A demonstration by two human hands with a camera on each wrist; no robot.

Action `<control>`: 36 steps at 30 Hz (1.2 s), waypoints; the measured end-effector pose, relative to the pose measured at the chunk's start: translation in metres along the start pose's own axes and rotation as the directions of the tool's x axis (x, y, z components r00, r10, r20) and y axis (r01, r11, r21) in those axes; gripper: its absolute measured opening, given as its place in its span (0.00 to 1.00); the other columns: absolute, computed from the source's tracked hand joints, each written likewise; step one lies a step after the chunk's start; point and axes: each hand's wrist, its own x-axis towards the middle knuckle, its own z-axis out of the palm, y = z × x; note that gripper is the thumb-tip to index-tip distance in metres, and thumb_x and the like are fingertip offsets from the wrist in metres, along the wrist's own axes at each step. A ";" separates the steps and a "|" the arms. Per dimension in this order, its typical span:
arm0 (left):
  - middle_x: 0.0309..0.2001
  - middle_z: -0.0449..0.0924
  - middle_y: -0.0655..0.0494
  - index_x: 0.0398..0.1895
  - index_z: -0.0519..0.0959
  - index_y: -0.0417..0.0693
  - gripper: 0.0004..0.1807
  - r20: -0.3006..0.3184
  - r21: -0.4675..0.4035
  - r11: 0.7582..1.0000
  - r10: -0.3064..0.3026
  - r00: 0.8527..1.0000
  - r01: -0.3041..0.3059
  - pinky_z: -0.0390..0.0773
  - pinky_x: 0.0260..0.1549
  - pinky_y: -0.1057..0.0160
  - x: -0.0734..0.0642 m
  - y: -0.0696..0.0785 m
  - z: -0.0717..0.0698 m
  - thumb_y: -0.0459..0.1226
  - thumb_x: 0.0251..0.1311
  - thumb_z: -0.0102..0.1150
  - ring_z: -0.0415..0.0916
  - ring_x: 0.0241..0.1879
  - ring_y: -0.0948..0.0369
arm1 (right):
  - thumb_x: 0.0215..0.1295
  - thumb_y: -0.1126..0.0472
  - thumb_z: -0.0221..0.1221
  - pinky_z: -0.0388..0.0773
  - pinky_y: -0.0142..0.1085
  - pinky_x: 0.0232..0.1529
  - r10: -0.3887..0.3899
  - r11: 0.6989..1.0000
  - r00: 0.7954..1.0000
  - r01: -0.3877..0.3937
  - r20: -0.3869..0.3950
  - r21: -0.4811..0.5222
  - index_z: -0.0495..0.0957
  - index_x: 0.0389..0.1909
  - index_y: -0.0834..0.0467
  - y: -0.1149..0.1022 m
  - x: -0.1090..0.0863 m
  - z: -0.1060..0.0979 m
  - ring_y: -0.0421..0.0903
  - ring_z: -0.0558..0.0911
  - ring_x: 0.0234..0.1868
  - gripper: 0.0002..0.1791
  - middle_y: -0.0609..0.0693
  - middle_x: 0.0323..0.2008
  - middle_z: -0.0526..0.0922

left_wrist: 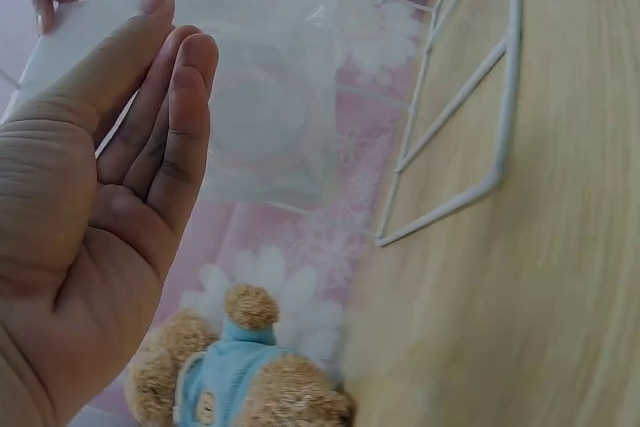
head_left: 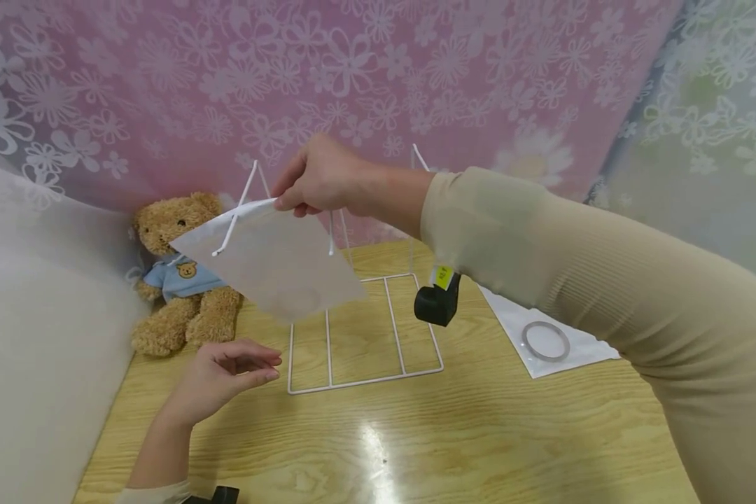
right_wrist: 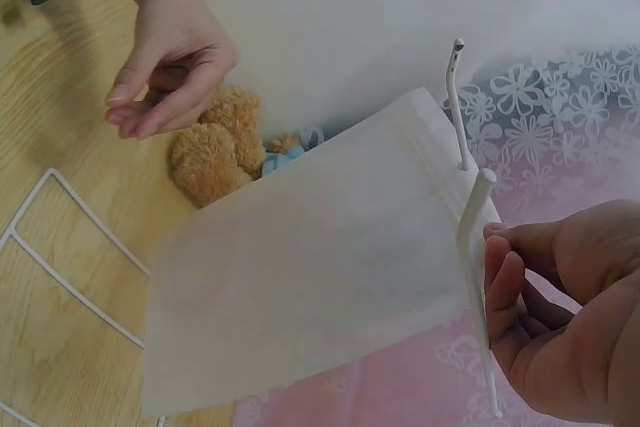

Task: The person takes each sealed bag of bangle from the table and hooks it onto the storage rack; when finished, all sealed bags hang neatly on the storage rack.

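My right hand (head_left: pixel 318 175) pinches the top edge of a white, partly see-through plastic pouch (head_left: pixel 271 266). The pouch slants down toward the left, and a round ring shape (left_wrist: pixel 265 112) shows through it in the left wrist view. At its top edge are two white prongs (right_wrist: pixel 476 205) of a white wire rack (head_left: pixel 329 350), which overlap the pouch. The rack's base frame lies on the table. Below the pouch, to the left of the rack, my left hand (head_left: pixel 227 381) is held in the air with relaxed, slightly bent fingers and nothing in it.
A brown teddy bear (head_left: pixel 185 280) in a blue top sits at the back left. On the right of the table (head_left: pixel 479 441), partly under my right forearm, lies another white pouch (head_left: pixel 516 343) with a grey ring (head_left: pixel 546 341) showing. Behind hangs a pink flowered cloth (head_left: pixel 365 63).
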 end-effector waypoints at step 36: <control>0.49 0.84 0.36 0.55 0.78 0.26 0.25 0.079 -0.198 0.929 -0.304 0.949 0.314 0.86 0.47 0.66 0.005 -0.075 0.036 0.30 0.55 0.71 0.85 0.43 0.62 | 0.66 0.66 0.64 0.83 0.26 0.40 0.091 0.996 0.985 -0.090 -0.144 0.010 0.86 0.45 0.61 -0.004 0.040 -0.003 0.39 0.81 0.30 0.09 0.52 0.45 0.85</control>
